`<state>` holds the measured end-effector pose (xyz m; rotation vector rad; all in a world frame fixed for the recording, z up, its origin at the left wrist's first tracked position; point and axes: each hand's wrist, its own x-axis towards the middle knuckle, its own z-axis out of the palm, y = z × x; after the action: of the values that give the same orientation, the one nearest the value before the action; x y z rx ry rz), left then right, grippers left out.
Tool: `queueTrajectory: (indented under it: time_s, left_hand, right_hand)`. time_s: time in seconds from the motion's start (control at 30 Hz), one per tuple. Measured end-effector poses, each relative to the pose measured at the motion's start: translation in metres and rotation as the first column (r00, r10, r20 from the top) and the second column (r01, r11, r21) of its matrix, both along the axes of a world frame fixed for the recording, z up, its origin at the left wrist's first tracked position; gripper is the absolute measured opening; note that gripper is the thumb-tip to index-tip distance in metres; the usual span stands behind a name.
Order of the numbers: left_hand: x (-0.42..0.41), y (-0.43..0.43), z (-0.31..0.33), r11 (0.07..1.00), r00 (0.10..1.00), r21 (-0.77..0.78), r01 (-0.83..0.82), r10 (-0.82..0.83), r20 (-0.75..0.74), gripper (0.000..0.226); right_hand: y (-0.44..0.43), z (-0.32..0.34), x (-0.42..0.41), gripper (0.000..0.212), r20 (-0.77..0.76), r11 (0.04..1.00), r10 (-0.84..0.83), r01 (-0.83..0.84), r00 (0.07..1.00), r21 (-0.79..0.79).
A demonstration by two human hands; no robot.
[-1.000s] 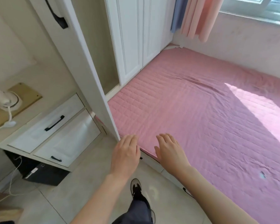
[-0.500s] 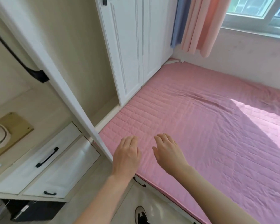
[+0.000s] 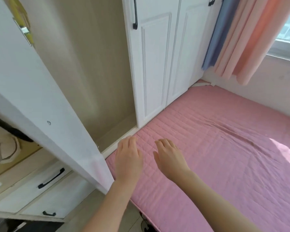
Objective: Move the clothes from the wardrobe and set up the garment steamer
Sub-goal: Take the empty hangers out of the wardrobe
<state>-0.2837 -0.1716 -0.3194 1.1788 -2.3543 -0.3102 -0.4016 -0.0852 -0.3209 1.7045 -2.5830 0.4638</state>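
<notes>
Wardrobe [image 3: 97, 64] open bay at 11 o'clock, door [image 3: 32, 97] swung out at 9. Left hand [image 3: 128, 159] and right hand [image 3: 170, 158] at 6, palms down over pink bed cover [image 3: 224, 156], fingers loosely together, gripping nothing.

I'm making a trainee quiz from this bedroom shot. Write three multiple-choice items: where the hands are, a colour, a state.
1. Where are the left hand and right hand? A on the floor; B over the pink bed cover; C on a shelf.
2. What colour are the drawer handles? A gold; B white; C black.
3. The wardrobe door beside the left hand is: A open; B shut; C missing.
B: both hands show against the quilting. C: dark bars on white fronts. A: it stands angled out.
</notes>
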Motion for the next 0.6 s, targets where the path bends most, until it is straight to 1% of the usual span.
queueTrajectory:
  time_s: [0.1, 0.27, 0.4, 0.6]
  left_hand:
    - [-0.018, -0.022, 0.007, 0.994, 0.994, -0.011, -0.106, 0.105, -0.023, 0.034]
    - [-0.047, -0.069, 0.028, 0.972, 0.973, -0.064, -0.228, 0.225, -0.057, 0.034]
    - [-0.063, -0.113, 0.056, 0.930, 0.937, -0.124, -0.347, 0.336, -0.100, 0.033]
    - [-0.072, -0.177, 0.103, 0.861, 0.894, -0.242, -0.447, 0.428, -0.130, 0.034]
  right_hand:
    - [-0.030, 0.006, -0.024, 0.029, -0.003, 0.997, 0.082, -0.082, 0.997, -0.016]
    - [-0.085, 0.030, -0.062, 0.032, -0.003, 0.978, 0.202, -0.202, 0.979, -0.061]
    - [-0.136, 0.055, -0.083, 0.034, -0.054, 0.943, 0.316, -0.320, 0.947, -0.090]
    - [-0.216, 0.105, -0.095, 0.036, -0.081, 0.883, 0.427, -0.435, 0.901, -0.177]
